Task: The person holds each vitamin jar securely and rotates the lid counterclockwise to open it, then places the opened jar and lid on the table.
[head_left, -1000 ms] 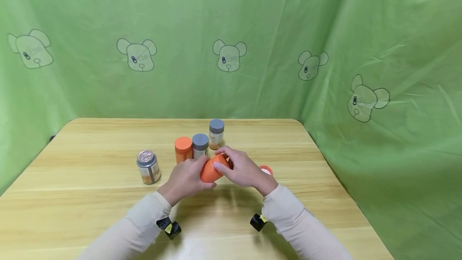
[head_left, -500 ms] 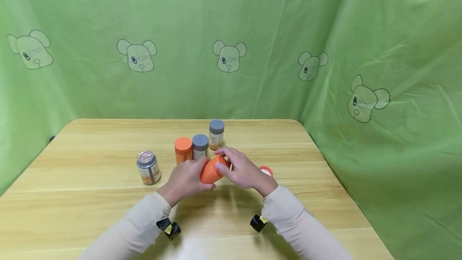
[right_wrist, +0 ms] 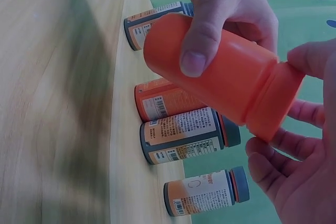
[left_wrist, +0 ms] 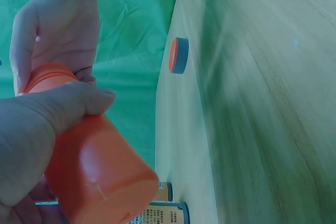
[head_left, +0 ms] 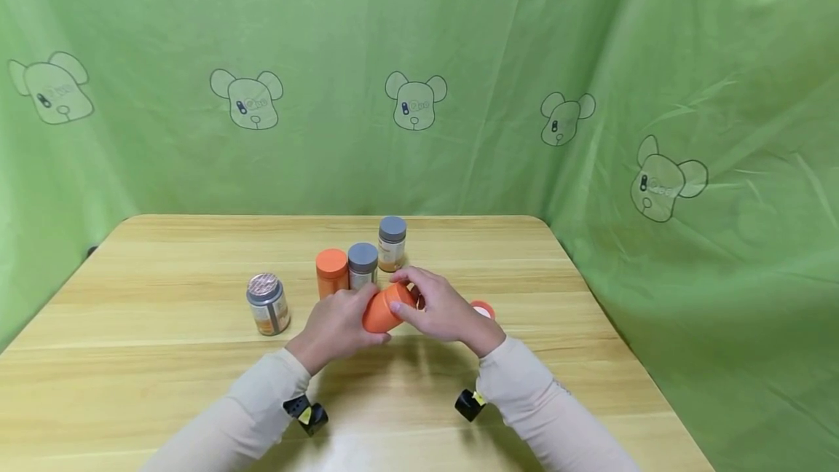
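Observation:
My left hand grips the body of an orange bottle, its thumb lying along the side. The bottle is tilted above the table, cap end up and to the right in the head view. My right hand holds the orange cap between thumb and fingers. The cap sits on the bottle's neck. Just behind my left hand stand another orange bottle and a grey-capped bottle, side by side. Part of the held bottle is hidden by my fingers.
Farther back is a second grey-capped bottle. To the left stands a capless jar with a foil seal on top. A loose grey lid with an orange inner side lies right of the hands. Green curtains border the wooden table.
Hands and bottle stay in nearly the same place. My right thumb has shifted slightly on the cap. The other bottles keep their places.

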`<act>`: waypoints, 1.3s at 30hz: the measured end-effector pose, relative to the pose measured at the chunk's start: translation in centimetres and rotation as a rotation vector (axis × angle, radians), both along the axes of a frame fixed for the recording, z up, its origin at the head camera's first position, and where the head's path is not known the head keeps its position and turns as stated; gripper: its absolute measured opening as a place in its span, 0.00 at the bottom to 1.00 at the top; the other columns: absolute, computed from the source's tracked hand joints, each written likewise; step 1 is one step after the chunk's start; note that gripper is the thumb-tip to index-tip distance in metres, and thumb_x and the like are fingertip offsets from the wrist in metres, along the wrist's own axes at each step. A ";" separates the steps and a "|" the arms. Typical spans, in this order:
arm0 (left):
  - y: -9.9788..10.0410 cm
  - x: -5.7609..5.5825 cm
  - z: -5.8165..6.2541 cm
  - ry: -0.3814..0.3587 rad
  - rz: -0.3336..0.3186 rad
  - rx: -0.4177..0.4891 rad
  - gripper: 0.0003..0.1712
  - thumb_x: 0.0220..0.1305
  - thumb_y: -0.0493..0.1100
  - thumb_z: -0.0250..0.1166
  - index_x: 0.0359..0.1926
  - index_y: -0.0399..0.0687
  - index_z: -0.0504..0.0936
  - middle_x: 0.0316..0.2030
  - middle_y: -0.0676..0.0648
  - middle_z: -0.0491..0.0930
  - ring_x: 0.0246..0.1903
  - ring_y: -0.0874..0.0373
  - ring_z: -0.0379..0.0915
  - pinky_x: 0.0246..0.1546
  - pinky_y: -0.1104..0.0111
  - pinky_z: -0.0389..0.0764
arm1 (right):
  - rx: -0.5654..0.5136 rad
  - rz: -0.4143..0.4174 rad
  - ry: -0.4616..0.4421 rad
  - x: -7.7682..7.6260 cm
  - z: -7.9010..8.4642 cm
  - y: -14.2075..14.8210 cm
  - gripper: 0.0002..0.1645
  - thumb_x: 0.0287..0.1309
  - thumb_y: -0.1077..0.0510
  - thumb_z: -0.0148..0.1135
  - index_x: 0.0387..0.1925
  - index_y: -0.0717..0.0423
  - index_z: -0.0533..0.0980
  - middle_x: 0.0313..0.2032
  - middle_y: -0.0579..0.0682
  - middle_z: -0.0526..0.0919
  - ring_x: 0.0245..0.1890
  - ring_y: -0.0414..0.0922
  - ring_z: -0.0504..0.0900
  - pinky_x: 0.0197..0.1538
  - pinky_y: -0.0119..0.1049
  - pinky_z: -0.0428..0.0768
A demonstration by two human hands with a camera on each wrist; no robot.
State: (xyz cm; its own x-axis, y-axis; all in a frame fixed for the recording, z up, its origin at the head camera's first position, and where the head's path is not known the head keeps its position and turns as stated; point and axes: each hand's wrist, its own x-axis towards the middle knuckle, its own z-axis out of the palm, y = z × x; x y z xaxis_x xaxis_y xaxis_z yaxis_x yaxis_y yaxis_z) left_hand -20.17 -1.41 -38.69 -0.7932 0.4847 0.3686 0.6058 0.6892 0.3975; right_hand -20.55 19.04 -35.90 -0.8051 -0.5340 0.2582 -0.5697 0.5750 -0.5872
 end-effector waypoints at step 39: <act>-0.2 0.0 -0.1 -0.049 0.006 -0.013 0.38 0.40 0.54 0.80 0.50 0.44 0.75 0.27 0.49 0.78 0.22 0.58 0.71 0.24 0.64 0.74 | 0.010 -0.031 0.042 0.2 -0.1 0.4 0.24 0.61 0.50 0.63 0.54 0.57 0.72 0.41 0.47 0.76 0.31 0.45 0.76 0.35 0.41 0.78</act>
State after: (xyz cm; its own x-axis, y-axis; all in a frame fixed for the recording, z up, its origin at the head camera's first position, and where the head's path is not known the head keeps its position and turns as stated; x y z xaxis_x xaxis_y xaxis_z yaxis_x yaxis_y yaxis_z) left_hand -20.21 -1.58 -38.83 -0.8130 0.4841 0.3234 0.5817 0.6981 0.4174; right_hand -20.38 19.40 -35.98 -0.8100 -0.5115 0.2868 -0.5753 0.5983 -0.5578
